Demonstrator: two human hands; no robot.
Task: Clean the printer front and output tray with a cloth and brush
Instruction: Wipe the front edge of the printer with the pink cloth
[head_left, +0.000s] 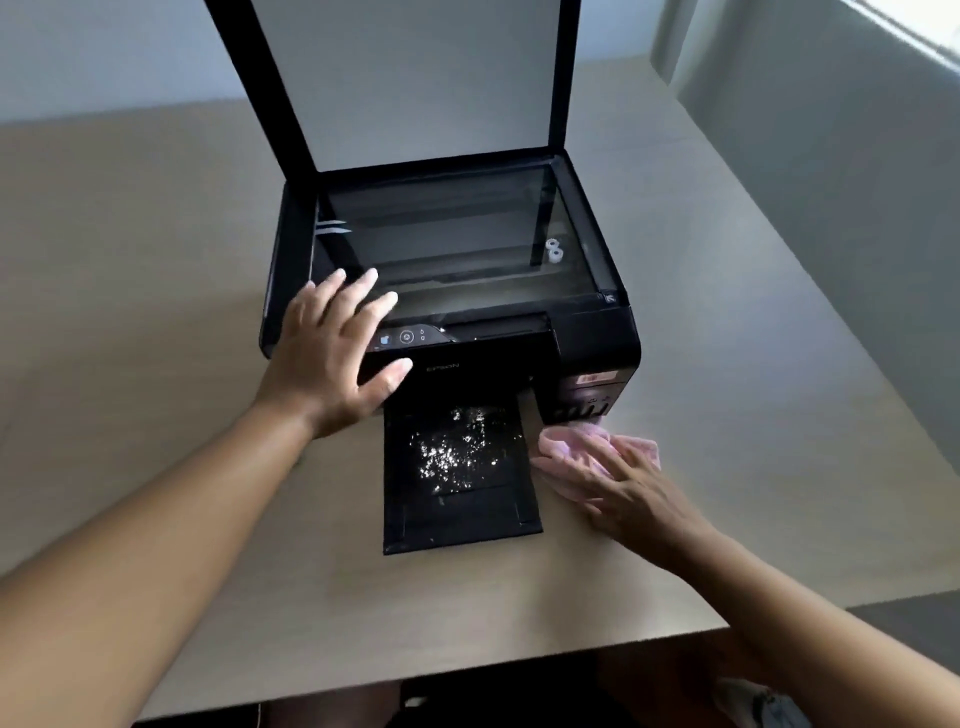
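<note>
Left hand (332, 358) lies spread flat on the printer (597, 332), right hand (631, 493) presses open-fingered on the cloth (569, 447) beside the tray (457, 525).

Taken from head height through one wide-angle lens. Faces forward and steeply down across the near edge of the table (156, 467), close over the printer (597, 332), centring on the output tray (457, 519) and cropping the raised scanner lid (415, 78) at the top.
</note>
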